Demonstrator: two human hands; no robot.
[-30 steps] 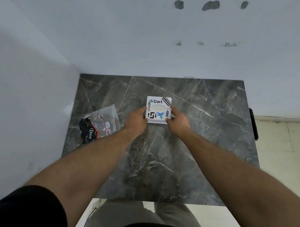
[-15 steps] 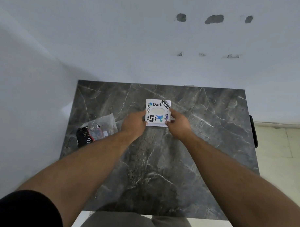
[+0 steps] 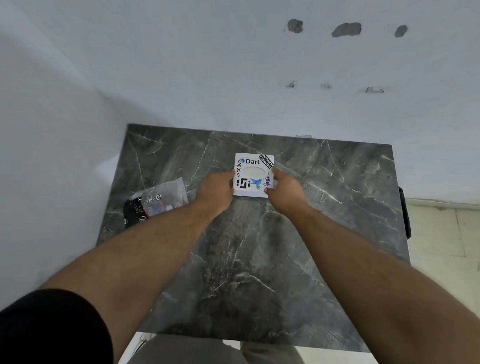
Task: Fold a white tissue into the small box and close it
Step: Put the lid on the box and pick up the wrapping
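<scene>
A small white square box (image 3: 253, 173) with stickers on its lid and an oval window lies flat on the dark marble table (image 3: 257, 264), toward the far middle. Its lid is down. My left hand (image 3: 215, 190) grips the box's left edge and my right hand (image 3: 286, 193) grips its right edge, both at the near corners. Something pale shows through the oval window; I cannot tell whether it is the tissue.
A clear plastic bag (image 3: 153, 203) with black and red packets lies on the table's left side, close to my left forearm. White walls close the table at the left and back. A dark object (image 3: 405, 212) hangs at the table's right edge, with tiled floor beyond.
Both hands stay on the box's sides. The view has tilted upward, so the table sits lower in the frame. The box stays put on the table.
</scene>
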